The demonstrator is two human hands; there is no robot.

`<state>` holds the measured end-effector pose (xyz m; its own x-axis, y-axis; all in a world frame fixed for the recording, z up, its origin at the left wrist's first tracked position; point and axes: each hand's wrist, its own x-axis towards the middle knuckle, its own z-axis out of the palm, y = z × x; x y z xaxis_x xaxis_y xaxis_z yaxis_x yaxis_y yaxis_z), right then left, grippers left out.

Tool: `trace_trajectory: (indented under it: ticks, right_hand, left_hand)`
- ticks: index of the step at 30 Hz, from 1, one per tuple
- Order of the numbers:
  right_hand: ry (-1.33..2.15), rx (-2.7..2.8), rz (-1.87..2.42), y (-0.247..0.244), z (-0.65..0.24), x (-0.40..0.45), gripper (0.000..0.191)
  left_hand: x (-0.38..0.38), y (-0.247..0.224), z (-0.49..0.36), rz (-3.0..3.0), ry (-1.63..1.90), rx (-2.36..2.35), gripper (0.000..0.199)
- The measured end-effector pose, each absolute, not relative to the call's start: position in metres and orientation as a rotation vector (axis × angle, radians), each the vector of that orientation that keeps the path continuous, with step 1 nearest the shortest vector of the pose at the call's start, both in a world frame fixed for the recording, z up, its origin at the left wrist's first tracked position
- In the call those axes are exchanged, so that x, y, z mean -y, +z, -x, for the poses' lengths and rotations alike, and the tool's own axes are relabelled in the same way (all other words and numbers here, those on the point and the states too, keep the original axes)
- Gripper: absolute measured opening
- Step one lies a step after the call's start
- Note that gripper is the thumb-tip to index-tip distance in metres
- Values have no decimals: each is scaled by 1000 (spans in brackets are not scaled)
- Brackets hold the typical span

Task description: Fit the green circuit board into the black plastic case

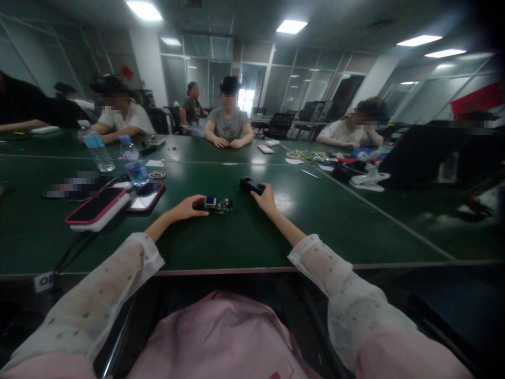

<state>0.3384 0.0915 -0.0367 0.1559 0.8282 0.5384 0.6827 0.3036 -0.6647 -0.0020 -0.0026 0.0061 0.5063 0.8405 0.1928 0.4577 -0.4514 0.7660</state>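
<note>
A small green circuit board [219,206] with a little screen lies level just above or on the dark green table [236,242]. My left hand [188,207] grips its left end between thumb and fingers. To the right, and apart from the board, is a black rectangular case [251,185]. The fingers of my right hand [265,198] are closed on the near right end of this case. Whether either item rests on the tabletop cannot be made out for certain.
Left of my hands lie a pink-edged phone [97,205] on a white item, another phone [145,198] and two water bottles [98,152] [135,164]. Cables [311,156] and a white fan-like object [369,178] are at the right. People sit around the table.
</note>
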Motion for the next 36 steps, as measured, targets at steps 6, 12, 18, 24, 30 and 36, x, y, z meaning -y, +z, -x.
trace_trajectory:
  ticks: [6,12,18,24,30,36]
  right_hand:
    - [172,1575,1433,-37,-338,-91,50]
    - [156,1575,1455,-36,-337,-91,51]
    - [128,1566,1511,-37,-336,-87,54]
    - [109,1545,1575,-34,-334,-84,59]
    - [135,1550,1574,-32,-334,-83,54]
    - [166,1551,1554,-32,-336,-82,51]
  left_hand:
    - [3,6,2,-2079,758,-1027,58]
    - [3,6,2,-2068,755,-1036,59]
    - [2,5,2,-2077,768,-1029,60]
    - [2,4,3,-2078,769,-1034,59]
    - [4,7,2,-2083,761,-1051,60]
    - [5,8,1,-2070,755,-1051,60]
